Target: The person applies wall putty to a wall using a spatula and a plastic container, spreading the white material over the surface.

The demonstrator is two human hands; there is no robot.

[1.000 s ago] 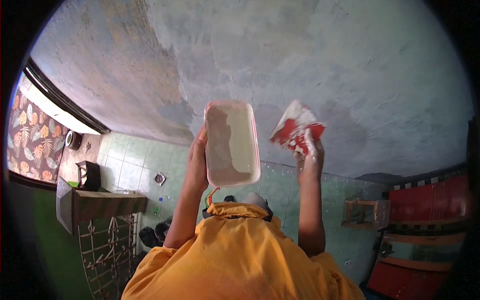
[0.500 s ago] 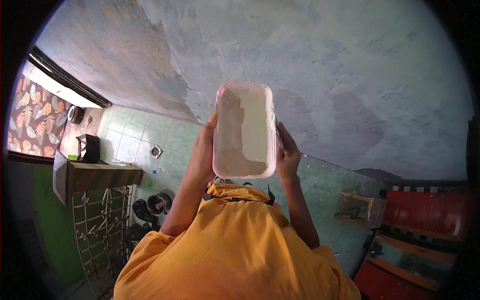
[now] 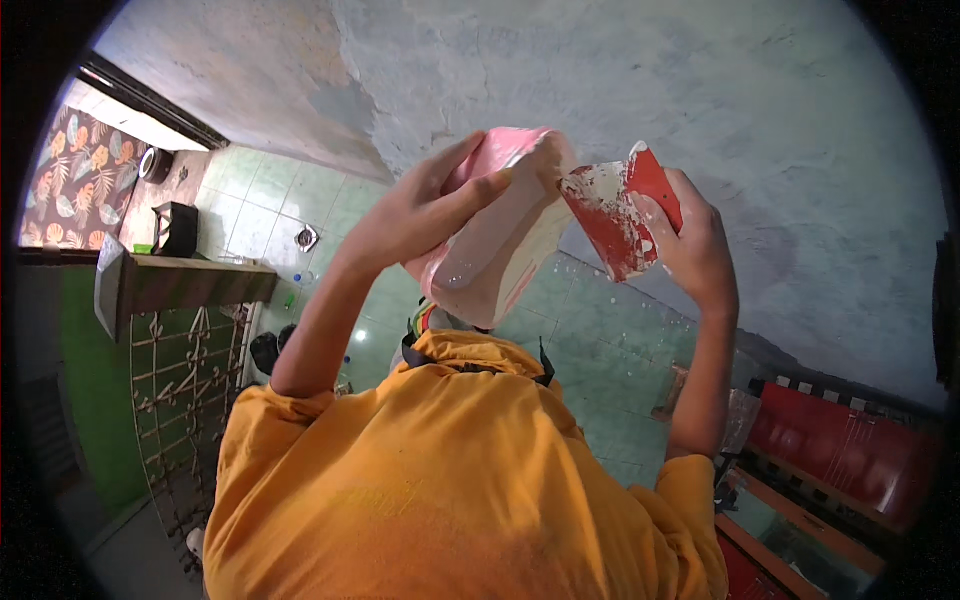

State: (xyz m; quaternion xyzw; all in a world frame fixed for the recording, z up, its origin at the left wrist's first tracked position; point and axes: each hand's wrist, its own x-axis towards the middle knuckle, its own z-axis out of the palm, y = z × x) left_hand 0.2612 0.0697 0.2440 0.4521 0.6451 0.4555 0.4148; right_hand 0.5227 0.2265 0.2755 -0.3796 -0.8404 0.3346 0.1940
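- While L hand (image 3: 425,215) is clamped on pink tub (image 3: 515,143), thumb over rim, tub lies immed. R of it, tilted; long axis runs from ahead-R of hand back twd wearer.
- R hand (image 3: 690,240) closed on red scraper (image 3: 610,218), white-smeared, extending L twd tub.
- Scraper edge at tub's R rim; contact: cannot tell.
- Wall (image 3: 600,60) beyond both.

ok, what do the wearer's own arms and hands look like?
Loose, creased orange cloth sleeves, short, ending around the elbows. Both forearms are bare below that. Left hand and right hand are ungloved; no watch or bracelet visible.
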